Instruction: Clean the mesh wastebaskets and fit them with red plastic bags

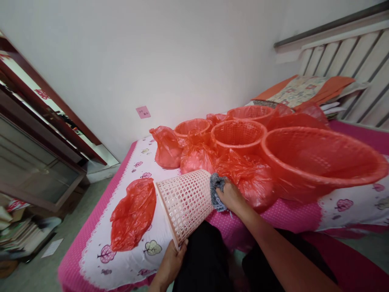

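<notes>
- With the left hand (169, 263), grips the rim of the pink lattice basket (186, 205), fingers closed on the lower edge.
- With the right hand (232, 197), presses a grey cloth (215, 190), clutched in the fingers, against the basket's base.
- Holds the basket on its side, over the bed (91, 247) edge, beside a flat red bag (133, 217).

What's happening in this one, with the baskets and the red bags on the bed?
A person at the edge of a bed holds a pale pink lattice basket on its side. The left hand grips its rim near the person's lap, while the right hand presses a grey cloth against its closed bottom end. On the bed behind it stand several baskets lined with red plastic bags, and one loose red bag lies flat on the sheet to the left.
</notes>
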Available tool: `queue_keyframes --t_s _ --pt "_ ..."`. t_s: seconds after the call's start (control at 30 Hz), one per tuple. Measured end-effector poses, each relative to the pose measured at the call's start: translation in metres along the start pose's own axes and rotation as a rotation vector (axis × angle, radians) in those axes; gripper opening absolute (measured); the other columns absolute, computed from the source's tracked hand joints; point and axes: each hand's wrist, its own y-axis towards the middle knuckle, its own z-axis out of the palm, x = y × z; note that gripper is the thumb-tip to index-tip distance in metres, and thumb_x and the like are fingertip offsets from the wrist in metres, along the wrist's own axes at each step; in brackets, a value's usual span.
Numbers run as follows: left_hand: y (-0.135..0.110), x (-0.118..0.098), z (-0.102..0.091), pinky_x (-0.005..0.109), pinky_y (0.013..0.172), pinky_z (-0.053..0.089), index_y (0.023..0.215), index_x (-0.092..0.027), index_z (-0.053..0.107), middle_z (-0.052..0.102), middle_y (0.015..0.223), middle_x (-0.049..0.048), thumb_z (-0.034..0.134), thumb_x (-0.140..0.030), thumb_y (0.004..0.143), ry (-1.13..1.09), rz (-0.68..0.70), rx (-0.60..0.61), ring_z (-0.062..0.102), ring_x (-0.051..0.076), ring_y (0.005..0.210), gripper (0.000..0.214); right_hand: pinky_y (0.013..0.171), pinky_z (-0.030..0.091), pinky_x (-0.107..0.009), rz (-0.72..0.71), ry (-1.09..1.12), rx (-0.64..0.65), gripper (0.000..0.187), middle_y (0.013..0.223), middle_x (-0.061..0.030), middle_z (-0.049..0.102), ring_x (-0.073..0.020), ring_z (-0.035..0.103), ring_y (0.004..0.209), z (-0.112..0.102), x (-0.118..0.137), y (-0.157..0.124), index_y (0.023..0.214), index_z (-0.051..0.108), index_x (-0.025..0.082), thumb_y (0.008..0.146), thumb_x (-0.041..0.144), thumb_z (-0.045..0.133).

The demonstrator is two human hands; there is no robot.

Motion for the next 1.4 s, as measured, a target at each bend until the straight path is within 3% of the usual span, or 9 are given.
queue_keyframes --t_s 0.1,0.17,0.3,0.47,0.6,0.8,1.0,1.17,1.4 --pt "-0.002 -0.024 -0.002 0.054 0.129 0.03 0.127 -0.021 0.077 0.076 0.133 0.0147 0.077 -0.054 0.085 -0.101 0.022 0.086 0.055 0.037 0.145 0.054 0.101 0.052 -0.043 -0.007 0.003 -0.013 0.04 0.127 -0.0228 0.069 -0.0321 0.069 0.112 0.004 0.0 -0.001 0.129 0.066 0.008 0.093 0.023 0.055" --pt "-0.002 -0.043 -0.003 0.054 0.126 0.037 0.129 -0.021 0.076 0.076 0.134 0.0141 0.083 -0.05 0.08 -0.231 0.026 0.079 0.059 0.037 0.14 0.057 0.102 0.052 -0.042 -0.016 0.008 -0.022 0.04 0.127 -0.0208 0.069 -0.0313 0.069 0.114 0.007 -0.001 -0.002 0.128 0.066 0.01 0.092 0.022 0.056" --pt "0.005 -0.073 -0.002 0.05 0.11 0.055 0.125 -0.018 0.076 0.077 0.131 0.0159 0.089 -0.046 0.074 -0.424 -0.039 -0.114 0.072 0.037 0.12 0.059 0.101 0.052 -0.041 -0.019 0.019 -0.043 0.039 0.127 -0.0182 0.068 -0.029 0.069 0.112 0.011 -0.004 -0.001 0.128 0.065 0.013 0.091 0.021 0.058" --pt "0.025 -0.093 -0.001 0.045 0.099 0.06 0.126 -0.014 0.071 0.079 0.124 0.0159 0.094 -0.041 0.064 -0.597 -0.083 -0.298 0.076 0.033 0.111 0.072 0.104 0.051 -0.04 -0.045 0.038 -0.043 0.037 0.131 -0.0172 0.067 -0.0285 0.066 0.119 0.011 -0.003 -0.002 0.127 0.064 0.015 0.091 0.02 0.058" --pt "0.028 -0.098 0.0 0.041 0.094 0.062 0.133 -0.016 0.066 0.08 0.121 0.0148 0.094 -0.035 0.061 -0.7 -0.103 -0.358 0.078 0.031 0.108 0.079 0.105 0.052 -0.042 -0.053 0.049 -0.036 0.039 0.131 -0.0195 0.066 -0.0298 0.067 0.119 0.012 -0.002 -0.003 0.128 0.064 0.011 0.091 0.02 0.056" --pt "0.02 -0.097 0.001 0.037 0.09 0.064 0.129 -0.015 0.066 0.079 0.124 0.0154 0.095 -0.033 0.062 -0.703 -0.117 -0.384 0.075 0.034 0.118 0.075 0.104 0.053 -0.039 -0.065 0.068 -0.026 0.035 0.13 -0.014 0.065 -0.0256 0.068 0.116 0.022 0.0 -0.006 0.126 0.063 0.017 0.091 0.02 0.057" --pt "0.026 -0.087 0.0 0.041 0.099 0.06 0.138 -0.014 0.063 0.08 0.118 0.0142 0.093 -0.035 0.065 -0.726 -0.116 -0.396 0.076 0.031 0.114 0.081 0.096 0.056 -0.039 -0.042 0.069 -0.01 0.037 0.133 -0.0179 0.06 -0.0263 0.071 0.106 0.031 0.002 -0.012 0.127 0.063 0.014 0.091 0.023 0.059" --pt "0.031 -0.082 0.001 0.043 0.101 0.059 0.139 -0.016 0.063 0.08 0.118 0.0137 0.094 -0.038 0.065 -0.724 -0.097 -0.38 0.077 0.03 0.11 0.083 0.104 0.054 -0.04 -0.037 0.1 0.015 0.044 0.13 -0.0176 0.064 -0.027 0.069 0.113 0.032 0.0 -0.011 0.132 0.061 0.013 0.089 0.021 0.062" --pt "0.031 -0.084 0.003 0.042 0.101 0.059 0.12 -0.013 0.072 0.081 0.116 0.014 0.092 -0.042 0.069 -0.673 -0.07 -0.338 0.076 0.031 0.112 0.062 0.106 0.053 -0.039 -0.115 0.201 0.151 0.037 0.119 -0.0153 0.074 -0.0272 0.071 0.113 0.027 0.016 -0.022 0.122 0.068 0.013 0.087 0.014 0.06"
